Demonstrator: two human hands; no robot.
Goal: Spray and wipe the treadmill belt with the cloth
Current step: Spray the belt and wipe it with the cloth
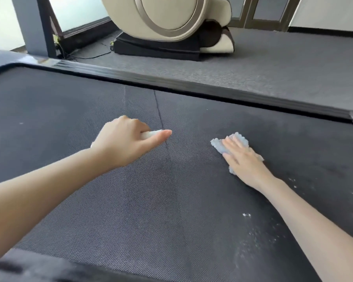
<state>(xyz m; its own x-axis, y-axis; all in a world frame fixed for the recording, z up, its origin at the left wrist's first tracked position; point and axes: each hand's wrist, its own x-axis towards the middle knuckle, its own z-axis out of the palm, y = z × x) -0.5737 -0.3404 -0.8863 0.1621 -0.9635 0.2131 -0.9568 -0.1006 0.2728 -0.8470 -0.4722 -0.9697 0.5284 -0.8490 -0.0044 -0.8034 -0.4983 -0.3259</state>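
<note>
Only one mark resembling writing shows: a faint gold emblem at the top of the cream massage chair (pixel 161 17), cut off by the frame edge and unreadable. The right hand (pixel 243 159) lies flat on the pale blue cloth (pixel 235 139), fingers straight and close together, pressing it onto the dark treadmill belt (pixel 151 200). The cloth is bunched under the palm; its fluffy edge sticks out past the fingertips and a little on both sides of the hand. Its long axis follows the hand, slanting from the wrist up and left toward the far side rail (pixel 192 86). The left hand (pixel 122 141) rests on the belt well apart from the cloth, fingers curled round a small white object (pixel 149 135) that is mostly hidden, with one finger stretched out toward the right. A thin dark seam (pixel 159 110) crosses the belt just past that finger. White specks (pixel 247 215) dot the belt beside the right forearm.
</note>
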